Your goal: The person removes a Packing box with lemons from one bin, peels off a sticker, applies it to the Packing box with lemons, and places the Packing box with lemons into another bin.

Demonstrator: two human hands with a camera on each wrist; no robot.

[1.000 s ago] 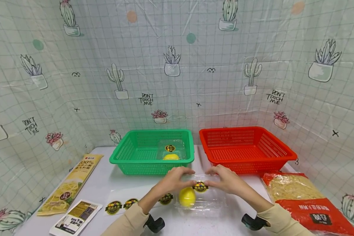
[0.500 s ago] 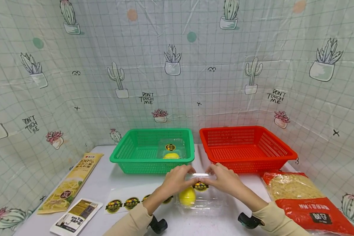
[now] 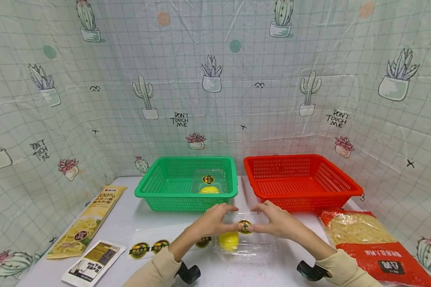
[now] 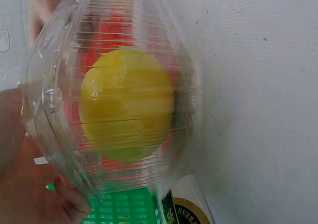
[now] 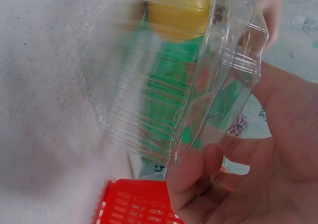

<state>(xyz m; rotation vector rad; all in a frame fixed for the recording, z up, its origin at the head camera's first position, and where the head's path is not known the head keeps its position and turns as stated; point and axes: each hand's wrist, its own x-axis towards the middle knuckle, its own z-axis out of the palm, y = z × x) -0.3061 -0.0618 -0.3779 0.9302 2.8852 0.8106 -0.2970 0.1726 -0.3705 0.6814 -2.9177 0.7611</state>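
Note:
A clear plastic clamshell box [image 3: 255,241] lies on the white table, its lid down, with a yellow lemon [image 3: 228,241] inside at the left. On the lid is a round black-and-gold fruit sticker [image 3: 245,226]. My left hand [image 3: 215,220] and my right hand [image 3: 276,220] hold the box from either side. Both thumbs press on the sticker, and the other fingers reach to the far edge. In the right wrist view, curled fingertips [image 5: 191,168] touch the box's rim. The left wrist view shows the lemon through the ribbed wall, with fingers at the box's corner.
A green basket [image 3: 186,203] at the back holds another stickered box with a yellow fruit. Beside it stands a red basket [image 3: 305,201]. A sticker sheet [image 3: 139,250], a white pouch [image 3: 93,263] and a noodle packet [image 3: 87,223] lie left; a red noodle bag [image 3: 377,247] lies right.
My thumbs came together over the sticker's upper part, then moved slightly apart and down across it. The box has barely moved.

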